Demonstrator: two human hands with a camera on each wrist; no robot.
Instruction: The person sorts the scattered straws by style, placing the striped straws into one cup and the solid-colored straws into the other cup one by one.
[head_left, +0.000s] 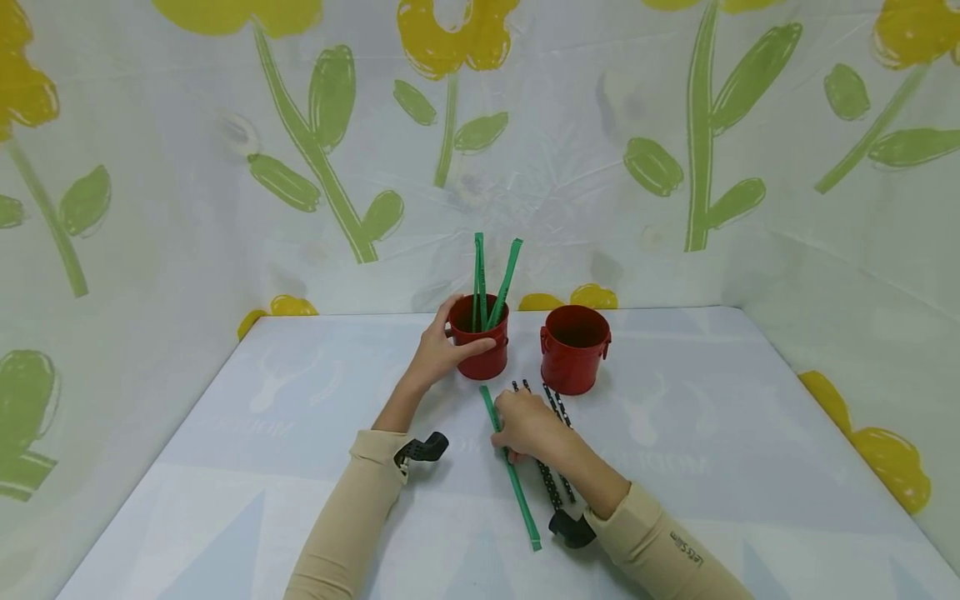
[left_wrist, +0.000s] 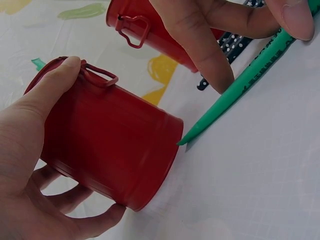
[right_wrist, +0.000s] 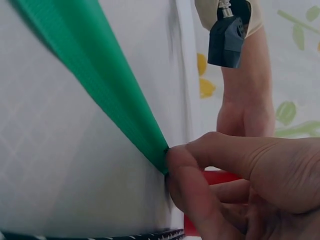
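My left hand (head_left: pixel 438 350) grips a small red metal bucket (head_left: pixel 486 360) from its left side, thumb across the front. Several green wrapped straws (head_left: pixel 507 283) stand in that bucket, leaning apart. In the left wrist view the fingers curl around the bucket (left_wrist: pixel 115 140). Just in front of the bucket, my right hand (head_left: pixel 528 423) pinches another green wrapped straw (head_left: pixel 522 502), which lies lengthwise along the table. The right wrist view shows thumb and fingertip together on this straw (right_wrist: pixel 107 85). Black straws with white dots (head_left: pixel 566 490) lie beneath and beside the right hand, partly hidden.
A second red bucket (head_left: pixel 573 368) stands right of the first, with no straws showing above its rim. The pale table (head_left: pixel 225 500) backs onto a flower-printed curtain (head_left: pixel 555 167). Dark wrist cameras (head_left: pixel 573 530) stick out from both sleeves.
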